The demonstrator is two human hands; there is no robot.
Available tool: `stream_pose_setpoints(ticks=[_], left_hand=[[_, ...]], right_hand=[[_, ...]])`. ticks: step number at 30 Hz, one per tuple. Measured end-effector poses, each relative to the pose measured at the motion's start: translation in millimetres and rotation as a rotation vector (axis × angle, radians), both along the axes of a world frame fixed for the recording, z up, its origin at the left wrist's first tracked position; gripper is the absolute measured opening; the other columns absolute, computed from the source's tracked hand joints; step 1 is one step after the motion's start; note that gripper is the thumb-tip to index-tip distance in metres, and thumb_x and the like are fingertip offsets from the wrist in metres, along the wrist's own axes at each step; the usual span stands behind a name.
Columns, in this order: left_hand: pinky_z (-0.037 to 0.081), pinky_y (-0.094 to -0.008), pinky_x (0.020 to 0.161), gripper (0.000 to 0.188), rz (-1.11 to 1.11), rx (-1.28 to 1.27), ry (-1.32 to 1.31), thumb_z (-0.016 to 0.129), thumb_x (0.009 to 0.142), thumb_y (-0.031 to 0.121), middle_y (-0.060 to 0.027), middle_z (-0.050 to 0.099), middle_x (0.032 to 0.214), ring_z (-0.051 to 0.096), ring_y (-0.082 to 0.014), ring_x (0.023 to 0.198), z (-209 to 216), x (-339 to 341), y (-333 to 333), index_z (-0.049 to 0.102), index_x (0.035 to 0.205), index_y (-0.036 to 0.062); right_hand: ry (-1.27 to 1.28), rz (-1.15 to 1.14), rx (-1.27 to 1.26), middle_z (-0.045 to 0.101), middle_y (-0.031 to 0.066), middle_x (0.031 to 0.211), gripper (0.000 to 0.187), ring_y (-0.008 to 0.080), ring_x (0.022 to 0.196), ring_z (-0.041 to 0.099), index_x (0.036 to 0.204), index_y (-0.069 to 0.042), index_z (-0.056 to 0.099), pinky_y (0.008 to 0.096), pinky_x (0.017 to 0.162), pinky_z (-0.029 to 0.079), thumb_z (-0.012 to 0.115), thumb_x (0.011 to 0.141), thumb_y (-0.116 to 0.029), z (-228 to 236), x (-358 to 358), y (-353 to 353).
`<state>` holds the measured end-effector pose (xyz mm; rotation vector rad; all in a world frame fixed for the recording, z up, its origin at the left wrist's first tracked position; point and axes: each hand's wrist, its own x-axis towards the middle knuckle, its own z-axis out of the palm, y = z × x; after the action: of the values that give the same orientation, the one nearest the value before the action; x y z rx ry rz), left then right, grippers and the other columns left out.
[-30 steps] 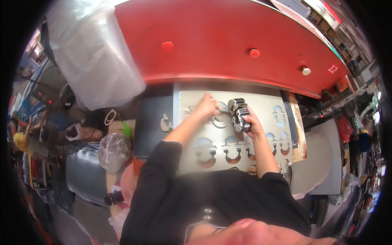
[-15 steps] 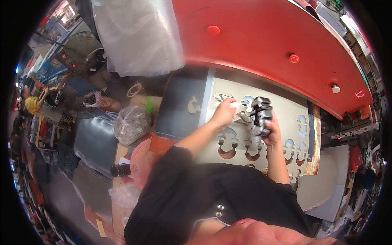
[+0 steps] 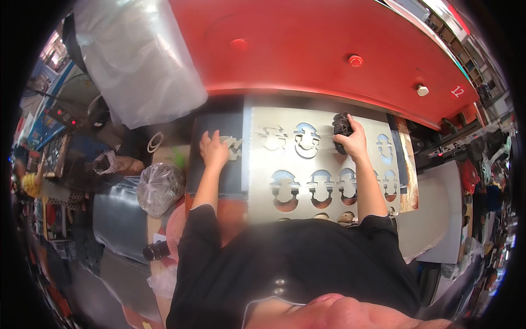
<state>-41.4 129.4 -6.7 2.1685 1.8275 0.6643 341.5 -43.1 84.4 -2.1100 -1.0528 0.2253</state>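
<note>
A pale sheet with several rows of shaped holes lies under the red machine. My right hand grips a dark cutting die by its side, at the sheet's upper right part. On the dark board left of the sheet rest a few pale cut-out pieces. My left hand is over that board, its fingers apart and its thumb side against the pieces. Blue and dark surfaces show through the holes.
The red machine body spans the far side, with a red button and a silver knob. Clear plastic sheeting hangs at the far left. A tied plastic bag and a pink basket stand on the left.
My left hand has moved left from the sheet to the cut-out pieces, letting go of a pale piece. My right hand has brought the cutting die down toward the sheet. The view has shifted.
</note>
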Motion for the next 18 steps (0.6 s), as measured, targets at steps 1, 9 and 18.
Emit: stream_pose_setpoints(ticks=[1, 9, 18], left_hand=[[0.033, -0.0477, 0.106, 0.048, 0.0, -0.017, -0.035, 0.063, 0.086, 0.025, -0.021, 0.039, 0.142, 0.038, -0.0407, 0.13, 0, 3, -2, 0.054, 0.131, 0.0129], [0.032, -0.0495, 0.105, 0.054, -0.02, 0.171, -0.098, 0.066, 0.084, 0.025, -0.0234, 0.038, 0.141, 0.037, -0.0412, 0.13, -4, 8, -15, 0.052, 0.134, 0.0099], [0.031, -0.0494, 0.105, 0.051, -0.169, 0.295, -0.26, 0.066, 0.083, 0.022, -0.0233, 0.041, 0.137, 0.038, -0.0406, 0.127, 13, 15, -70, 0.054, 0.129, 0.0047]], right_hand=[[-0.083, -0.033, -0.072, 0.045, 0.0199, 0.138, 0.088, 0.0333, 0.123, 0.05, 0.137, -0.015, 0.052, 0.0387, 0.103, 0.041, 0.075, 0.054, -0.031, -1, 0, 1], [-0.326, -0.045, -0.346, 0.04, 0.0174, 0.144, 0.084, 0.0378, 0.122, 0.046, 0.137, -0.022, 0.051, 0.0444, 0.099, 0.042, 0.072, 0.057, -0.031, -3, -33, 3], [-0.321, -0.086, -0.392, 0.038, 0.021, 0.145, 0.083, 0.0397, 0.121, 0.046, 0.138, -0.021, 0.051, 0.0466, 0.098, 0.042, 0.072, 0.058, -0.032, 0, -42, 4]])
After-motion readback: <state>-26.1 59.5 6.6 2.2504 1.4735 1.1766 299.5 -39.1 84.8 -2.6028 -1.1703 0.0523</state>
